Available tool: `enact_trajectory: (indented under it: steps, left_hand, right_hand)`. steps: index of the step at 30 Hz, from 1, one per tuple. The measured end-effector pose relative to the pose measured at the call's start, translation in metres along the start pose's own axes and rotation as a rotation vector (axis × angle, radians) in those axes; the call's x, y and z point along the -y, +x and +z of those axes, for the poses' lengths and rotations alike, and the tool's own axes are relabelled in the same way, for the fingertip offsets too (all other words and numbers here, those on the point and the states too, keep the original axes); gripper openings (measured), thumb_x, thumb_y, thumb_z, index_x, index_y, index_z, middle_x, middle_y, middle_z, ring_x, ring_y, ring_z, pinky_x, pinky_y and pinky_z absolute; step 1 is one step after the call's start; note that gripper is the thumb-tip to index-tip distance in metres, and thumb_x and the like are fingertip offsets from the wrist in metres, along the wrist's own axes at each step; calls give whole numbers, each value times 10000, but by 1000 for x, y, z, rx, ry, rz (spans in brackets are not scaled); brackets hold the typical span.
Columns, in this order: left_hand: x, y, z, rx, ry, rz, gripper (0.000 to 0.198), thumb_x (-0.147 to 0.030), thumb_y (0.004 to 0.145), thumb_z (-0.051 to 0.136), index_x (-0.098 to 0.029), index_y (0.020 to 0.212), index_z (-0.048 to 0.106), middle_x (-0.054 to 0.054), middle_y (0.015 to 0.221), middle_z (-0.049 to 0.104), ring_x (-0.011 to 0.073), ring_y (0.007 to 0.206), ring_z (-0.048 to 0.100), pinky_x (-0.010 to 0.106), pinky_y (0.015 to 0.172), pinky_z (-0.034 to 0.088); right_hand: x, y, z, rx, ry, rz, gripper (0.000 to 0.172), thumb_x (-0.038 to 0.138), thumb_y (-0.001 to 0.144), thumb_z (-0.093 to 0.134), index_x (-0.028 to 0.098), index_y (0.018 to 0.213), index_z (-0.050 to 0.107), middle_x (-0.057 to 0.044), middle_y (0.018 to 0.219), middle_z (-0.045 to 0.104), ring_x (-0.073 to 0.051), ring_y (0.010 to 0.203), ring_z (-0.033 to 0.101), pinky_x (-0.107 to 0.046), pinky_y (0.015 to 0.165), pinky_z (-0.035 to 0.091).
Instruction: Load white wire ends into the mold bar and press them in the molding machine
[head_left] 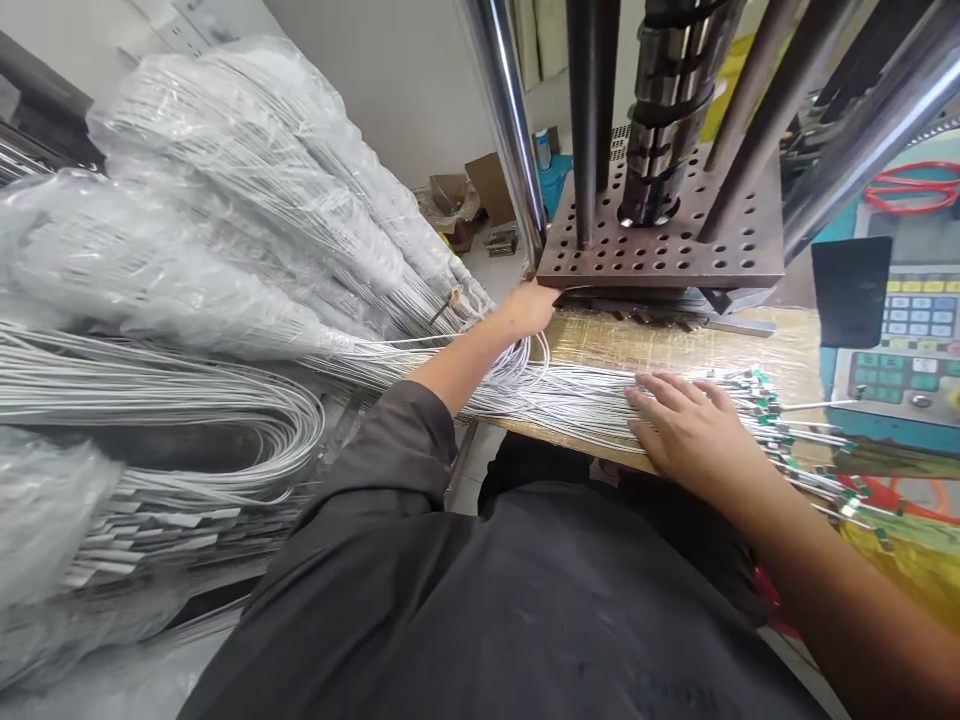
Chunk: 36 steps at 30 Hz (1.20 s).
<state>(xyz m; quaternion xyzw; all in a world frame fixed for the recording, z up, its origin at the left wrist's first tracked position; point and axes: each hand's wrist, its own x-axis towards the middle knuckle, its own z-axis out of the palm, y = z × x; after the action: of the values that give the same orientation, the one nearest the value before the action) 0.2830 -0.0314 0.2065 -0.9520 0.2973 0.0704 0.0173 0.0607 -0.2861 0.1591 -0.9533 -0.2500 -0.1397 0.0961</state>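
Note:
A thick bundle of white cables (559,400) runs across the work table, with small green and metallic ends (772,420) fanned out at the right. My right hand (694,430) lies on the bundle near those ends, its fingers spread and palm down. Farther off, my left hand (531,308) reaches to the front left corner of the drilled metal plate (660,255). Its fingers are hidden at the plate's edge, so I cannot tell what they touch. Just below the left wrist, several cable loops (517,365) bulge up.
Plastic-wrapped cable bundles (247,170) are stacked at left, beside a bent bundle of white cables (277,430). Upright metal posts (502,110) and a thick screw shaft (667,120) rise around the plate. A keypad panel (915,340) stands at right.

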Motion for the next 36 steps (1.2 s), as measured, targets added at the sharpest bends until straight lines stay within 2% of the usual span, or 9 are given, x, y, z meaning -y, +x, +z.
enact_trajectory:
  steps: [3, 5, 7, 8, 11, 16, 20, 26, 36]
  left_hand:
    - [-5, -43, -6, 36, -80, 47, 520, -389, 979, 558, -205, 1466, 530, 143, 1535, 496, 288, 1383, 497, 437, 1115, 431]
    - [-16, -85, -3, -130, -63, 41, 433, -387, 982, 551, -222, 1380, 600, 129, 1538, 483, 319, 1379, 480, 523, 1119, 399]
    - [-33, -124, 8, -304, -73, 74, 322, -302, 1003, 496, -176, 1247, 665, 147, 1392, 586, 291, 1275, 542, 502, 1084, 411]
    - [-43, -139, 16, -325, -92, 127, 292, -272, 1009, 472, -164, 1183, 681, 143, 1267, 643, 271, 1190, 579, 471, 1034, 439]
    - [-66, -162, 36, -218, -100, 259, 261, -230, 989, 487, -158, 1172, 659, 122, 1096, 671, 263, 1068, 594, 409, 906, 461]
    - [-66, -157, 39, -92, -150, 347, 244, -241, 984, 504, -150, 1163, 643, 115, 1055, 661, 257, 1029, 583, 384, 907, 445]
    - [-54, -154, 40, -102, -148, 418, 260, -243, 989, 503, -153, 1182, 655, 114, 1048, 674, 254, 1003, 593, 385, 879, 443]
    - [-42, -148, 53, -118, -211, 503, 262, -236, 1011, 469, -160, 1054, 717, 112, 975, 709, 235, 949, 630, 371, 855, 452]
    - [-45, -136, 30, 35, -298, 464, 315, -202, 932, 578, -137, 1233, 646, 134, 1150, 726, 267, 1065, 672, 392, 961, 497]
  right_hand:
    - [5, 3, 4, 24, -5, -72, 354, 333, 1022, 463, 182, 1290, 638, -125, 1395, 634, -318, 1306, 543, -502, 1031, 374]
    - [8, 3, 5, 7, -6, -76, 341, 331, 1017, 480, 179, 1271, 648, -132, 1387, 630, -318, 1282, 545, -483, 1015, 375]
    - [14, 6, 4, -12, 6, -65, 329, 342, 1008, 506, 188, 1253, 661, -132, 1342, 640, -308, 1208, 566, -455, 976, 383]
    - [17, 8, 4, -12, 15, -61, 324, 355, 1004, 517, 196, 1242, 668, -127, 1300, 652, -298, 1152, 579, -440, 944, 388]
    - [27, 19, 5, 42, 30, -62, 327, 409, 993, 531, 221, 1216, 678, -107, 1169, 669, -274, 1013, 581, -417, 859, 382]
    - [33, 32, 11, 126, 59, -55, 361, 447, 982, 531, 236, 1246, 657, -105, 1171, 655, -280, 1017, 568, -418, 848, 377]
    - [32, 27, 16, 125, 72, -30, 415, 490, 974, 542, 233, 1286, 637, -111, 1190, 647, -280, 1019, 569, -411, 855, 387]
    - [33, 21, 16, 104, 107, -21, 415, 454, 974, 561, 193, 1287, 642, -128, 1216, 635, -289, 1074, 569, -427, 901, 411]
    - [26, 16, 20, 46, 195, -30, 339, 388, 983, 559, 214, 1259, 652, -117, 1194, 663, -278, 1086, 591, -424, 922, 434]
